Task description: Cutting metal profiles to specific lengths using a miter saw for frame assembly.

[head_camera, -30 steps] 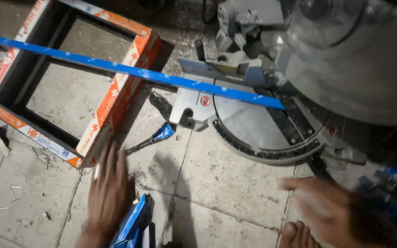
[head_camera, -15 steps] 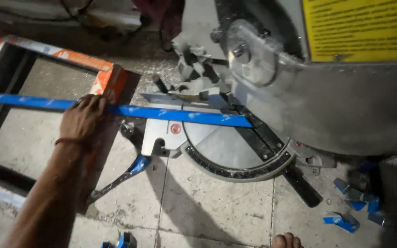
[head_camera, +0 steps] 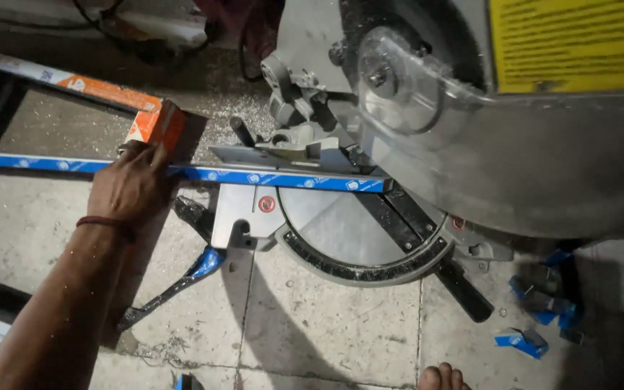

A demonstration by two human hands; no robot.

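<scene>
Head view: long blue-wrapped strip (head_camera: 269,175) lying across the middle of the frame, right end against the fence of a grey mitre saw (head_camera: 355,217). Left hand (head_camera: 133,186) clamped down on the strip at centre left, fingers curled over its far edge. Right hand out of sight. Orange-edged frame (head_camera: 146,119) upper left, under the strip. Blue offcuts (head_camera: 536,318) scattered lower right. Bare toes (head_camera: 442,378) at the bottom edge. Tiled floor (head_camera: 312,332) pale, dusty, strewn with metal filings.

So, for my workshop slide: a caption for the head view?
Left hand presses a blue-wrapped bar against a miter saw fence.
</scene>
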